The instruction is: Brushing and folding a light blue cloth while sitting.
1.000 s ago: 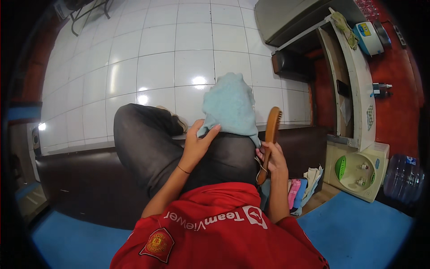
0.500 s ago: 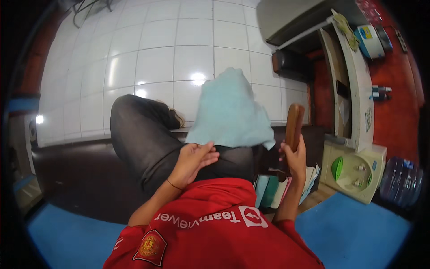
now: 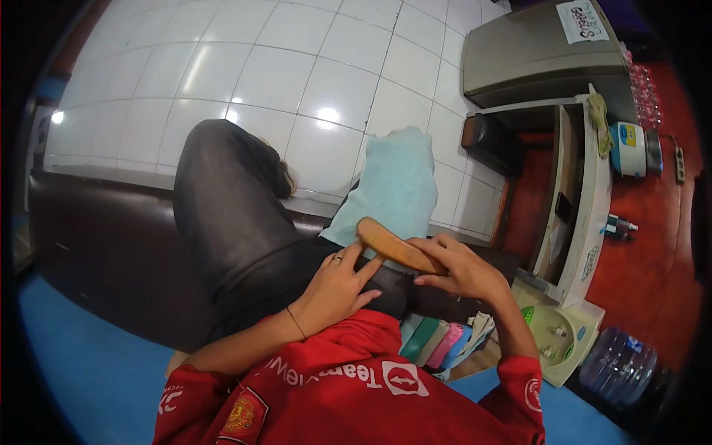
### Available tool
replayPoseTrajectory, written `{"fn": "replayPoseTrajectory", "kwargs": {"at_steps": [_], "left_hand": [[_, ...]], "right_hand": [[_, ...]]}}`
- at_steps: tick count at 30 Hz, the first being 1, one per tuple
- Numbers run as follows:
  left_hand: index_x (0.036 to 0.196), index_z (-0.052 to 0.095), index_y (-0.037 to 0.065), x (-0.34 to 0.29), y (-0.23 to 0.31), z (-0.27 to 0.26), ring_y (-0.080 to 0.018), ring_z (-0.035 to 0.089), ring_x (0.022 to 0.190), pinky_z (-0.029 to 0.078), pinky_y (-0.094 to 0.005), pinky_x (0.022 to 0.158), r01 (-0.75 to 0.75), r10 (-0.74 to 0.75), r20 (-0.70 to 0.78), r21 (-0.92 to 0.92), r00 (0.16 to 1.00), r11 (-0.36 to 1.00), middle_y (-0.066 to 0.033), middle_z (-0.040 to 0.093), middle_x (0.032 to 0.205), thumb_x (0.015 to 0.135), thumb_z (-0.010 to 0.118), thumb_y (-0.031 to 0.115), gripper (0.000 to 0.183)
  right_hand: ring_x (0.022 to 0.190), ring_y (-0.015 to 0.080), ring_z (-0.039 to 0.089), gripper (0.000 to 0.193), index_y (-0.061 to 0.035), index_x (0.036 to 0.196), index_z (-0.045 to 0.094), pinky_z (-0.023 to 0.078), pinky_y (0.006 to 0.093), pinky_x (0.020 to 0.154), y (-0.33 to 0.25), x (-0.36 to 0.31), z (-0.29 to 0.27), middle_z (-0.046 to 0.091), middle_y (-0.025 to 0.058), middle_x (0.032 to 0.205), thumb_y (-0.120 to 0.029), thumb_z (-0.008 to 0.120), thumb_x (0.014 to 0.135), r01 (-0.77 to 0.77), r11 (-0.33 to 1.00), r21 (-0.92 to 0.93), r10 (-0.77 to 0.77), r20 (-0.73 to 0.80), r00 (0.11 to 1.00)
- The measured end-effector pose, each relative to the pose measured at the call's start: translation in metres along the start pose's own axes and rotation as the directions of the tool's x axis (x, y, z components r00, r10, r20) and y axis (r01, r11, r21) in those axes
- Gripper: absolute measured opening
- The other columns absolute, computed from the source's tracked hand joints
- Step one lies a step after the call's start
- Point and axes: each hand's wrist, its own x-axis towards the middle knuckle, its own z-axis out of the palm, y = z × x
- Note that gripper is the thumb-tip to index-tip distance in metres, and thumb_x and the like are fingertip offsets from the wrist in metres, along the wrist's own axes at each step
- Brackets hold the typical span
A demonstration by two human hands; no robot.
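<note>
A pale blue cloth (image 3: 400, 178) lies draped over my right thigh. My right hand (image 3: 463, 271) is closed round a long, rounded piece of brown wood (image 3: 397, 248), shaped like the back of a brush; no bristles show. Its free end points left and slightly away from me, over the cloth's near edge. My left hand (image 3: 337, 289) rests at my lap with spread fingers, holding nothing. Its fingertips reach the near edge of the cloth, close under the wooden end; whether they touch the wood I cannot tell.
I sit on a dark brown bench seat (image 3: 96, 230). Folded cloths (image 3: 441, 341) stand at my right side. Beyond are a cream water dispenser (image 3: 556, 341), a large water bottle (image 3: 619, 367), a white shelf unit (image 3: 586, 208) and a grey refrigerator (image 3: 545, 52). White floor tiles (image 3: 297, 81) stretch ahead.
My right hand has come left over my lap, swinging the wooden piece from upright to lying across. My left hand's fingers have spread near the cloth's edge. The view has turned.
</note>
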Motion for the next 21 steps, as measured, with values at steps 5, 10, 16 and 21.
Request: {"fn": "replayPoseTrajectory", "kwargs": {"at_steps": [5,10,16,21], "left_hand": [[0.134,0.052,0.007,0.007,-0.001,-0.011,-0.0315,0.054,0.100,0.043,-0.0398,0.088,0.013,-0.011,0.085,-0.030,0.996,0.999,-0.0166,0.049,0.116,0.080,0.072,0.031,0.063],[0.135,0.053,0.010,0.016,-0.014,-0.008,-0.0295,0.054,0.094,0.046,-0.0384,0.082,0.053,-0.040,0.073,-0.188,0.997,0.981,-0.0159,0.050,0.112,0.080,0.073,0.026,0.061],[0.131,0.055,0.006,0.012,-0.024,-0.003,-0.0362,0.054,0.106,0.046,-0.0408,0.087,0.171,-0.172,-0.090,-0.019,0.981,0.985,-0.0220,0.048,0.120,0.083,0.070,0.020,0.052],[0.132,0.054,0.005,0.015,-0.032,0.003,-0.0451,0.048,0.123,0.042,-0.0484,0.098,0.111,-0.114,-0.045,-0.078,0.992,0.991,-0.0329,0.041,0.137,0.085,0.069,0.022,0.052]], "right_hand": [[0.069,0.0395,0.064,0.070,-0.0304,0.149,0.033,0.051,0.0460,0.063,0.067,0.034,-0.005,0.064,0.0191,0.078,-0.037,0.066,0.088,-0.047,0.917,-0.396,0.060,0.020,0.998],[0.069,0.0404,0.064,0.064,-0.0317,0.150,0.030,0.051,0.0457,0.064,0.102,0.076,-0.073,0.066,0.0180,0.081,-0.035,0.059,0.094,-0.578,0.662,-0.478,0.398,-0.429,0.811],[0.073,0.0373,0.064,0.055,-0.0331,0.146,0.038,0.052,0.0436,0.067,0.013,0.082,-0.058,0.065,0.0172,0.089,-0.039,0.057,0.095,0.233,0.925,-0.299,-0.116,0.363,0.925],[0.066,0.0367,0.065,0.049,-0.0397,0.144,0.039,0.054,0.0451,0.059,0.100,0.107,-0.084,0.062,0.0163,0.066,-0.043,0.050,0.096,-0.242,0.640,-0.729,0.235,-0.114,0.965]]}}
